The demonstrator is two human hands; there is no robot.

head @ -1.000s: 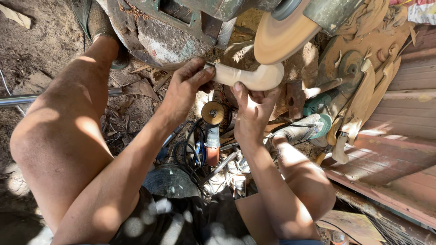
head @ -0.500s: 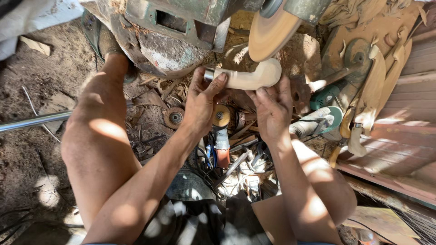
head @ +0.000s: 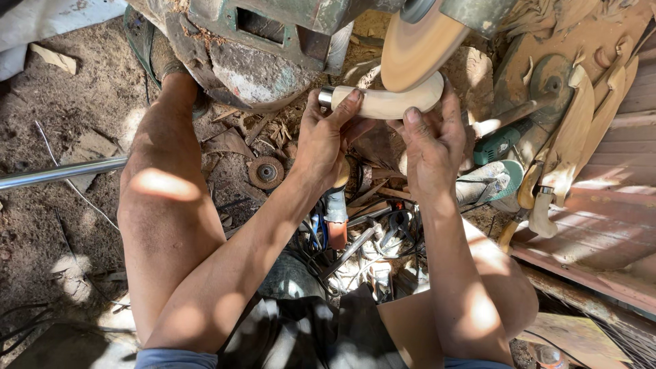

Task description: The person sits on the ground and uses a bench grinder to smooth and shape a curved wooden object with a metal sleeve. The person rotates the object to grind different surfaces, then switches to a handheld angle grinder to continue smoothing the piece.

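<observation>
1. Two hands held one piece in the head view: my left hand (head: 321, 140) gripped the curved wooden handle (head: 389, 102) near its metal ferrule (head: 326, 96), and my right hand (head: 430, 147) clasped its rounded far end, fingers wrapped behind. The handle sat up against the lower edge of the sanding disc (head: 417, 44) on the green machine (head: 273, 41).

2. My right fingertips (head: 412, 116) lay just beside the disc's rim. I judged that a slip of the smooth wood could have carried them onto the abrasive.

3. Because the handle was curved and touched only at a narrow spot, I thought the disc might have grabbed it and twisted it out of my grip, or bitten a flat into the shape.

4. My bare knees flanked the work, and below them lay a loose grinding wheel (head: 266, 172), cables and an angle grinder (head: 495, 167) on the dirt floor (head: 48, 225). A dropped handle could have landed among them; dust and grit could have struck my skin.
</observation>
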